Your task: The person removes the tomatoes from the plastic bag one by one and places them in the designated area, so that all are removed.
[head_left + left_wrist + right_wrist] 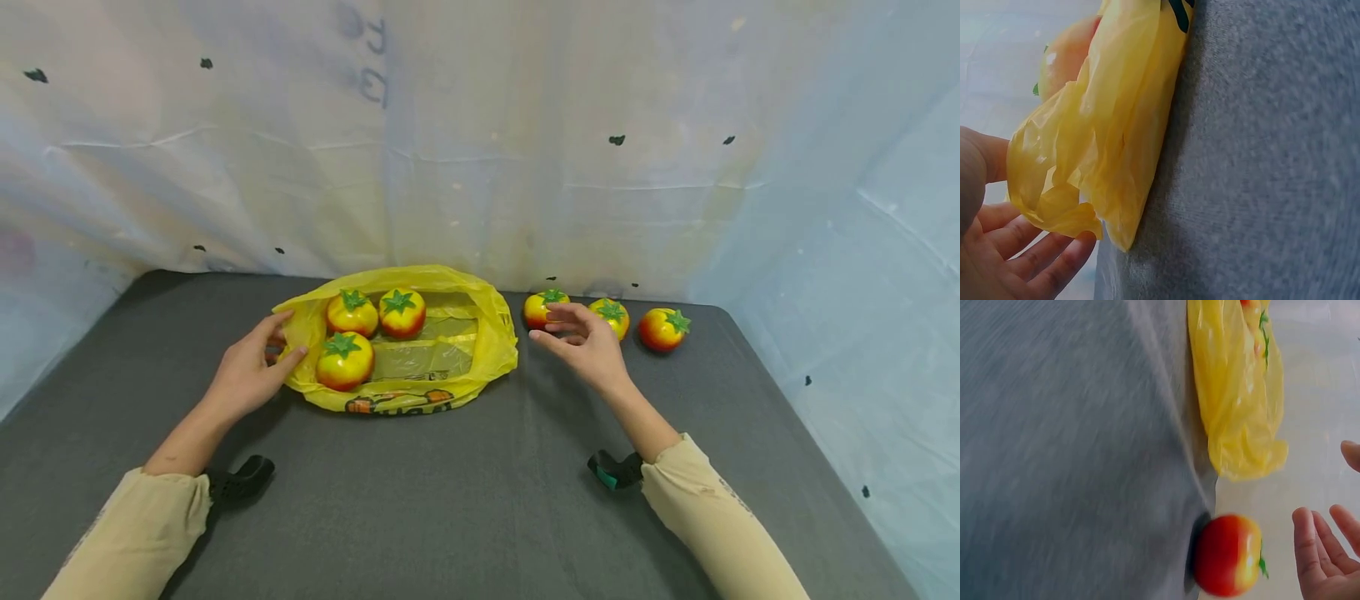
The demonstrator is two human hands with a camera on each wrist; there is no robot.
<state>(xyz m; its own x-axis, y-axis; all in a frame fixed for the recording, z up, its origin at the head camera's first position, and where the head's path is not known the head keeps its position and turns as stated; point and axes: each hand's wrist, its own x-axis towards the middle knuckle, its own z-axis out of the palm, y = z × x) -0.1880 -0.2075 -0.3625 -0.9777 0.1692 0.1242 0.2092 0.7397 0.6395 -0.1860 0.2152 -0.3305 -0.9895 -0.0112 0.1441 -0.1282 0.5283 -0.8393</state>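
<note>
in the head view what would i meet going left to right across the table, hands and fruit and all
Left hand → yellow bag with three fruits inside → nearest loose fruit → middle loose fruit → rightmost loose fruit. The right hand overlaps the loose row, so it is left out.

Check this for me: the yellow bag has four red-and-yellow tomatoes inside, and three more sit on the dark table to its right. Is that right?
Not quite: the count inside the yellow bag is off. The head view shows three tomatoes in it, not four; three more tomatoes do sit on the dark table to its right.
</note>
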